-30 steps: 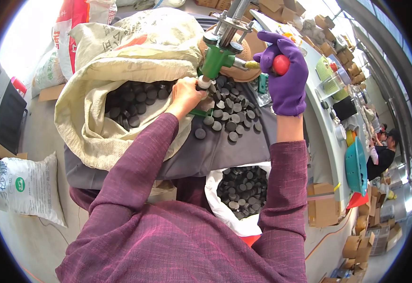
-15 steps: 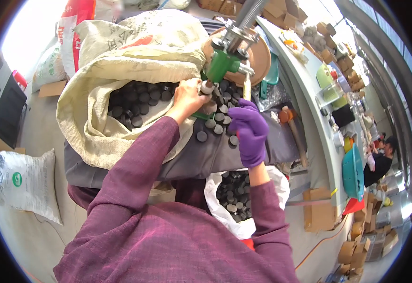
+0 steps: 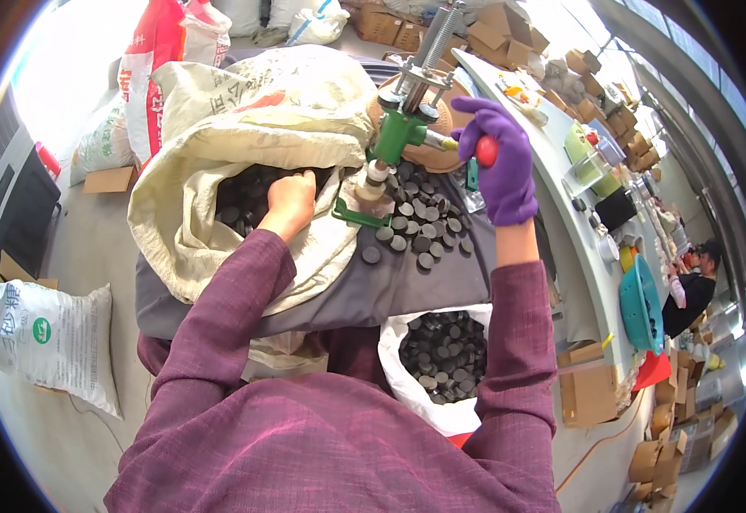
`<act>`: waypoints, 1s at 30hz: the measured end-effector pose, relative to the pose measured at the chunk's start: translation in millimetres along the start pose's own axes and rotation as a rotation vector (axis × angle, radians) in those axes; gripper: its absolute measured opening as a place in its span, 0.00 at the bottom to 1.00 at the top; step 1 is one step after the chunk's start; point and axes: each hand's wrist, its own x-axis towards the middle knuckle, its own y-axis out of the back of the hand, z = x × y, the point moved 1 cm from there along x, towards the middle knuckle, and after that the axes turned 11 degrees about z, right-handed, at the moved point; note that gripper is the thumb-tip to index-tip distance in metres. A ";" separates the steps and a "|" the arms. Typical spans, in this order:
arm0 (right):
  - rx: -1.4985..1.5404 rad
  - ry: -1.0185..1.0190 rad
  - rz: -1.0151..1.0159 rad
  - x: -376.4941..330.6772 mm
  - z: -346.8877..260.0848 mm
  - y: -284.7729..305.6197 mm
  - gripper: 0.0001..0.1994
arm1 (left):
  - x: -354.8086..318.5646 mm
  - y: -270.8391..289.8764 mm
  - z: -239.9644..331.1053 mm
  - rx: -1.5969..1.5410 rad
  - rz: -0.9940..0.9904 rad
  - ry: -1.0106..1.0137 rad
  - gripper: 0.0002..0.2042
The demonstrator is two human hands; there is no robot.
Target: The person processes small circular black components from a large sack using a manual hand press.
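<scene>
A green hand press (image 3: 400, 137) with a spring-topped column stands on the cloth-covered table. Its lever ends in a red ball knob (image 3: 486, 151). Around that knob curls my right hand (image 3: 510, 167), in a purple glove, with some fingers stretched past it. My bare left hand (image 3: 292, 203) is closed at the mouth of a cream woven sack (image 3: 176, 205), over the black discs (image 3: 240, 201) inside. Whether a disc is in its fingers is hidden. Loose dark grey discs (image 3: 428, 214) lie heaped to the right of the press base (image 3: 360, 214).
Below the table edge a white bag (image 3: 394, 368) holds many similar discs. A long grey table (image 3: 569, 231) with a teal basket (image 3: 639, 303) runs along the right. Full sacks (image 3: 48, 342) stand at the left. Another person (image 3: 689, 286) sits at far right.
My left hand has moved from the press's ram back to the sack. My right hand has risen, swinging the lever up and to the right. The view has shifted slightly.
</scene>
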 end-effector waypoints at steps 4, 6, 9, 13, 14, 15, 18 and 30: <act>0.045 -0.049 0.010 24.0 -7.2 1.2 0.20 | 1.1 -2.0 2.6 0.024 0.024 -0.039 0.07; 0.078 -0.068 -0.008 36.1 -8.4 4.4 0.21 | 3.9 -1.9 2.6 0.024 0.026 -0.071 0.07; 0.091 -0.093 -0.005 42.8 -6.2 7.4 0.20 | 8.6 1.5 4.9 0.015 -0.044 -0.063 0.11; 0.087 -0.091 0.014 41.5 -1.7 4.5 0.20 | 11.1 12.8 11.4 -0.138 0.033 0.093 0.16; 0.086 -0.072 0.032 41.8 -1.6 5.0 0.20 | 14.5 13.6 19.2 -0.286 0.094 0.084 0.16; 0.087 -0.079 0.029 41.8 -0.8 6.1 0.20 | 15.9 16.6 27.5 -0.428 0.155 0.083 0.16; 0.121 -0.079 0.022 42.6 -0.5 9.3 0.21 | 25.8 4.0 49.8 -0.535 -0.032 0.170 0.16; -0.013 0.055 0.008 9.4 7.3 8.0 0.21 | 44.5 -19.0 81.3 -0.666 -0.183 0.416 0.19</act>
